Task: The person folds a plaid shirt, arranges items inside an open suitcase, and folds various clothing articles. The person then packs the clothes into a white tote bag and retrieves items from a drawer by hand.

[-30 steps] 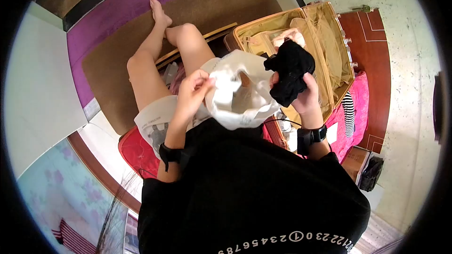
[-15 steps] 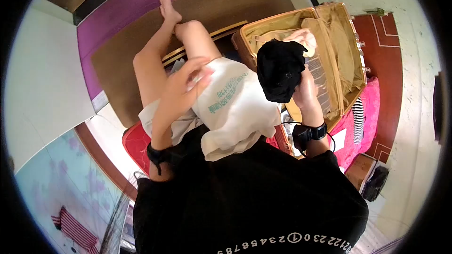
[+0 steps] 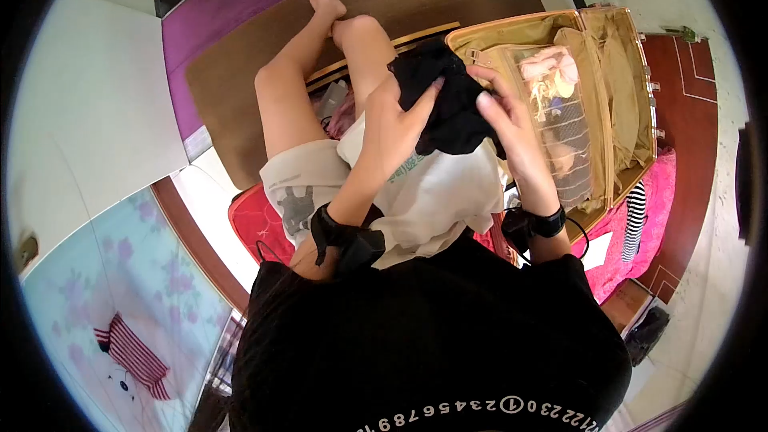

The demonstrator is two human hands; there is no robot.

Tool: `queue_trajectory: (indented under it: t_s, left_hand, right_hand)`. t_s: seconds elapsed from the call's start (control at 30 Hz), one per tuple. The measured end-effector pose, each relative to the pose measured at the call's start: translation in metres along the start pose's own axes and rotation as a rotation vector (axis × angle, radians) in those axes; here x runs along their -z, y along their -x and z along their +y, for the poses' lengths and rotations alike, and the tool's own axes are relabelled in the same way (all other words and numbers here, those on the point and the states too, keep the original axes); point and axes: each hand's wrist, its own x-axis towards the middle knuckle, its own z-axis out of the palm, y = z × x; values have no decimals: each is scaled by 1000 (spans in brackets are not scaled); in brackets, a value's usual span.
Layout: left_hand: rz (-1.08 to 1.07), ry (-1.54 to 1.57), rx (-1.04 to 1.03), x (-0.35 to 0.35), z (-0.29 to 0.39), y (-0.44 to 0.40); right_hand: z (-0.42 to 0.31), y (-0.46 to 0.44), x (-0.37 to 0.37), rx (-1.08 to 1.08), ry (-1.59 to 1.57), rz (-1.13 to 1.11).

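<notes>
Above my lap, a bunched black cloth [image 3: 452,108] is held between both hands. My left hand [image 3: 392,128] grips its left side, the thumb lying over the fabric. On the other side my right hand [image 3: 512,124] has hold of the right edge, thumb and fingers on the cloth. Beneath it, a white cloth with green print [image 3: 436,192] lies spread over my lap. To the right stands an open suitcase [image 3: 624,100] with a tan lining; a clear zipped pouch [image 3: 564,140] with pale pink items is inside it.
A pink cloth [image 3: 660,200] with a black-and-white striped piece [image 3: 634,220] lies right of the suitcase. Beyond my legs is a brown mat [image 3: 232,100] over purple flooring. A red striped sock-like item [image 3: 136,356] is at lower left, and a black bag [image 3: 646,336] at lower right.
The white cloth was let go and now lies on my lap. My left hand has moved over to the black cloth, which has shifted left from above the suitcase and opened out somewhat.
</notes>
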Motion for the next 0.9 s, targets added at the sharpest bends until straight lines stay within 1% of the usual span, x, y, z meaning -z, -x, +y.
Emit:
queue_trajectory:
  t_s: [0.07,0.1,0.2,0.23,0.33,0.37,0.47,0.53,0.57,0.67,0.77,0.8,0.83,0.87,0.9]
  left_hand:
    - [-115,-19,79,9,3,0]
    - [-225,-308,206,16,0,-3]
    - [-117,-12,122,20,-3,0]
    - [-99,164,203,23,-5,0]
    - [-64,270,201,38,-12,-2]
    - [-53,335,252,41,-11,-3]
    - [-68,353,250,50,-8,-6]
    - [-25,375,301,56,-1,-8]
    - [-9,414,314,57,3,-9]
    - [26,588,331,55,13,-10]
    - [-92,496,274,68,0,-14]
    - [-105,410,244,72,2,-15]
    - [-116,324,213,76,5,-15]
    - [-91,190,176,78,24,-15]
    - [-64,57,139,81,34,-14]
  right_hand:
    - [12,-7,-8,54,-40,-27]
    - [11,-9,-9,57,33,-32]
    - [20,-16,-7,30,-171,-35]
    - [19,-17,-4,10,-192,-28]
    - [9,-20,3,15,-215,-8]
    - [7,-22,6,29,-151,13]
    - [-3,-25,11,19,-150,12]
    - [-7,-27,16,50,-276,0]
    - [-12,-28,22,84,-267,-97]
    - [-21,-27,23,71,-296,-181]
    - [-30,-31,31,69,-355,-166]
    - [-34,-31,34,70,-373,-153]
    - [-34,-33,38,77,-413,-83]
    - [-39,-32,40,90,-416,-45]
    - [-44,-30,43,102,-369,-58]
